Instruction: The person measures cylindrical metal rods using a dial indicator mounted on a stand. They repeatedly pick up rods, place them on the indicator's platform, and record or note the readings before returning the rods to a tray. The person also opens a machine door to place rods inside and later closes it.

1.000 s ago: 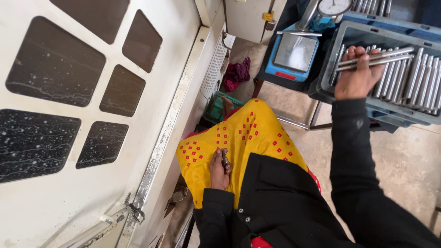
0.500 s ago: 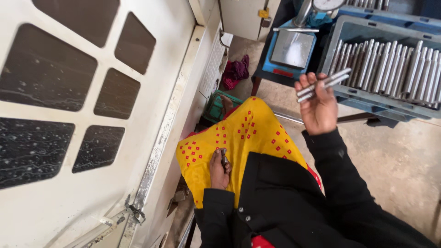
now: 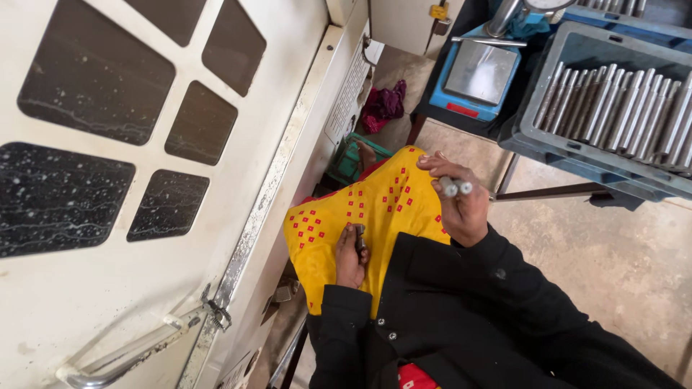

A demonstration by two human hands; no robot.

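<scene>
My right hand (image 3: 461, 202) is closed around two short metal rods (image 3: 455, 187), their round ends pointing up at the camera, held over my yellow cloth with red squares (image 3: 375, 209). My left hand (image 3: 351, 253) rests against that cloth at my waist, fingers curled around a small dark object (image 3: 360, 236) that I cannot identify. Both black sleeves reach down from the bottom of the view.
A large white machine door (image 3: 158, 180) with dark windows and a metal handle (image 3: 122, 353) fills the left. At upper right a grey crate (image 3: 577, 144) holds several metal rods, beside a blue weighing scale (image 3: 476, 75). A dark red rag (image 3: 383, 104) lies on the concrete floor.
My right hand has come back from the crate of rods toward my body, carrying two rods with it. The left hand has stayed at my waist.
</scene>
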